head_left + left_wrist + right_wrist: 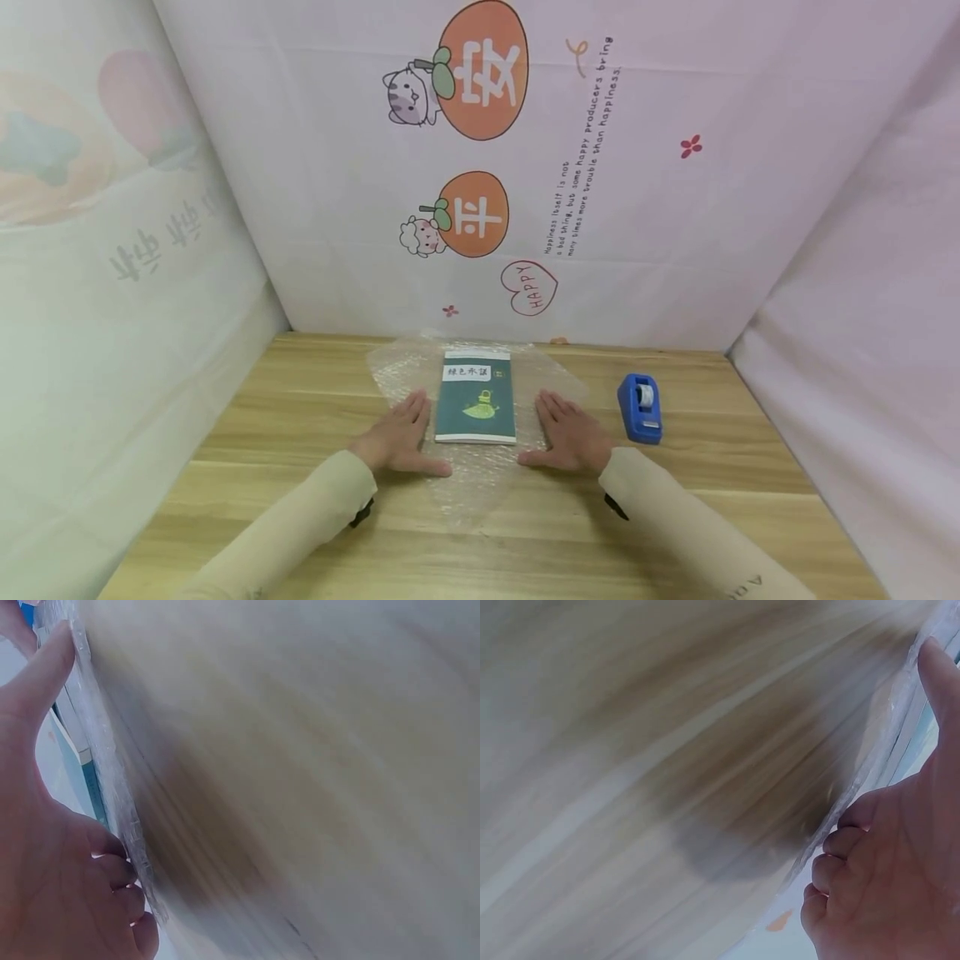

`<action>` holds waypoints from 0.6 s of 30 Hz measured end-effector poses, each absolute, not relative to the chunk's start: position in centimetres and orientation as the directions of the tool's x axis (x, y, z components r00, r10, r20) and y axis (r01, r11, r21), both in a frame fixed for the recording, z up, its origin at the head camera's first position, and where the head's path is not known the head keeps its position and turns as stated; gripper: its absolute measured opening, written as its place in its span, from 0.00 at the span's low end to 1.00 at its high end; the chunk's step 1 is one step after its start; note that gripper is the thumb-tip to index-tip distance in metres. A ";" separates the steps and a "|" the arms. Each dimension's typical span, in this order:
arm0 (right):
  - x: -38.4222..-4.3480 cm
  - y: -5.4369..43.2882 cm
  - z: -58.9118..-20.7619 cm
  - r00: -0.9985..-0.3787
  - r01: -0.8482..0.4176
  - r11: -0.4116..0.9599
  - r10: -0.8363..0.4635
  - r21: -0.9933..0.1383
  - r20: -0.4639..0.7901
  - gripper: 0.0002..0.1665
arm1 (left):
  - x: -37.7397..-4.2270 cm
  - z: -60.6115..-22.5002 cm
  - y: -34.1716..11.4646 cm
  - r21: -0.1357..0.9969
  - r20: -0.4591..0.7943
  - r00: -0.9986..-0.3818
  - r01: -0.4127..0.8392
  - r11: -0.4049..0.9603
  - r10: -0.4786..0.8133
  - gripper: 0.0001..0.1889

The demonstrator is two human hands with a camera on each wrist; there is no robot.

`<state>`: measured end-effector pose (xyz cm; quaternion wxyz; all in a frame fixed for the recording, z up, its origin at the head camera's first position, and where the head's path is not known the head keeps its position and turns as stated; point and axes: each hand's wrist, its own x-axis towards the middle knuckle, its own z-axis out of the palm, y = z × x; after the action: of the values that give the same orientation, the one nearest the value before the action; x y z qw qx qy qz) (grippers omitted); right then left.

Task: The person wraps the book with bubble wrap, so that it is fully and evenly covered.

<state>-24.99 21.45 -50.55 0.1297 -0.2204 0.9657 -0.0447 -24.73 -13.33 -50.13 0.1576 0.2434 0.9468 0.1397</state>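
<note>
the wood-grained table [750, 417] was bordered by pale cloth [862, 333] on the far, left and right sides. on the far cloth [337, 208], a cat [409, 98] and a sheep [422, 237] were printed beside orange fruits [483, 121]. a red heart [529, 288] was printed nearer the table, english lettering [573, 200] was set to the right, and a red flower [692, 147] farther right. on the left cloth [150, 417], faint fruit shapes [138, 100] and characters [161, 237] were shown.

My left hand [397, 439] palm down, fingers [412, 407] extended, pointing forward. My right hand [570, 438] mirrors it, well apart. Thumbs [431, 467] spread inward, toward each other. Both forearms [292, 525] slant inward.
</note>
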 end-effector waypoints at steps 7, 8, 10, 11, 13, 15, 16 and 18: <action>-24.8 23.0 -50.5 -0.871 -0.413 0.900 -0.435 -0.138 -0.229 0.71 | -25.5 -51.7 -11.9 0.314 -0.215 -0.837 0.429 0.847 0.504 0.75; -24.7 23.2 -50.4 -0.871 -0.412 0.901 -0.433 -0.137 -0.230 0.71 | -25.6 -51.9 -11.7 0.308 -0.213 -0.836 0.433 0.847 0.505 0.75; -24.6 23.7 -50.4 -0.871 -0.412 0.898 -0.438 -0.152 -0.222 0.71 | -25.6 -52.1 -11.4 0.311 -0.199 -0.837 0.440 0.842 0.510 0.76; -24.6 23.9 -50.4 -0.871 -0.412 0.898 -0.437 -0.155 -0.222 0.70 | -25.7 -52.3 -11.3 0.307 -0.185 -0.837 0.448 0.839 0.515 0.76; -24.4 24.3 -50.2 -0.872 -0.407 0.899 -0.435 -0.162 -0.224 0.70 | -25.7 -52.5 -11.0 0.304 -0.176 -0.837 0.454 0.837 0.518 0.77; -24.3 24.7 -50.2 -0.872 -0.407 0.898 -0.437 -0.169 -0.222 0.69 | -25.6 -52.3 -10.7 0.296 -0.175 -0.838 0.456 0.839 0.517 0.76; -24.2 24.9 -50.2 -0.872 -0.405 0.897 -0.437 -0.176 -0.219 0.69 | -25.5 -52.1 -10.6 0.293 -0.180 -0.839 0.453 0.842 0.514 0.76; -24.1 25.4 -50.1 -0.875 -0.396 0.899 -0.431 -0.187 -0.220 0.68 | -25.1 -51.3 -10.4 0.295 -0.207 -0.841 0.434 0.851 0.500 0.73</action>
<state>-24.08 25.36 -50.09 0.1291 -0.2141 0.9659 -0.0680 -25.13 -10.35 -51.29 0.1392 0.2454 0.9519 0.1193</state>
